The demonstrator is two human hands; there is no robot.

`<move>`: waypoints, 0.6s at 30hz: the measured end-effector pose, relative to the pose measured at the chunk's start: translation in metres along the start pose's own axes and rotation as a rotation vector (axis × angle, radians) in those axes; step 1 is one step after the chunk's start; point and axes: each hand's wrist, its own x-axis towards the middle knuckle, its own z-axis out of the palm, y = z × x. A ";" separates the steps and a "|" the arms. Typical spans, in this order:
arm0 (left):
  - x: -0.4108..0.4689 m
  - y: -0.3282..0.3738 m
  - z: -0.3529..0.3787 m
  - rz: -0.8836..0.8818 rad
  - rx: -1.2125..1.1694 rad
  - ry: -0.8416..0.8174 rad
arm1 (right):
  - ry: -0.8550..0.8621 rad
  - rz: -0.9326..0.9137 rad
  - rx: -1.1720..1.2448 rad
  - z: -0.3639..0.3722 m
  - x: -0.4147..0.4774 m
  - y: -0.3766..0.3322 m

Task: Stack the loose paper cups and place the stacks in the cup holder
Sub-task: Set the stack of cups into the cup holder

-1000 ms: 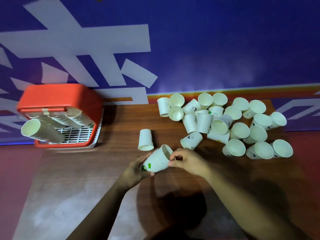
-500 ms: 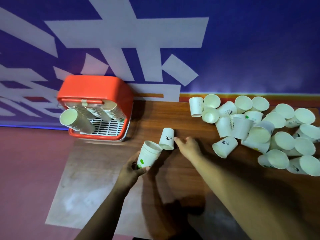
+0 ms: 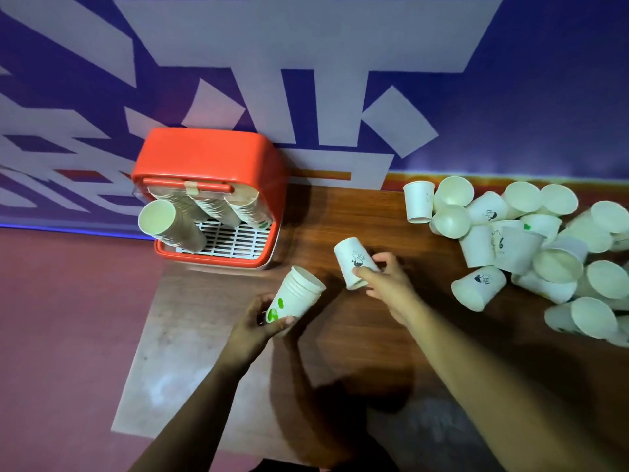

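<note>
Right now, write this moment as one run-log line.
left hand: holds cup stack; right hand: grips single cup; loose cups: heaped at right; cup holder: holds stacks

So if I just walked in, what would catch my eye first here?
The bright red cup holder at the back left of the table, packed with stacks of cups, stands out most. On the right lies a jumbled heap of white paper cups. In front, the left hand holds a short stack while the right hand grips a single cup beside it.
</note>
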 end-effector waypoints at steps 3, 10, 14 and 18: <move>0.004 0.007 0.005 0.021 -0.055 -0.115 | -0.144 -0.171 -0.158 -0.040 -0.024 -0.010; 0.001 0.033 0.054 -0.007 -0.066 -0.360 | -0.336 -0.219 -0.349 -0.086 -0.062 -0.024; -0.003 0.042 0.094 -0.035 -0.065 -0.430 | -0.291 -0.284 -0.170 -0.087 -0.073 0.000; -0.007 0.046 0.128 -0.102 -0.150 -0.506 | -0.058 -0.278 -0.181 -0.121 -0.074 0.017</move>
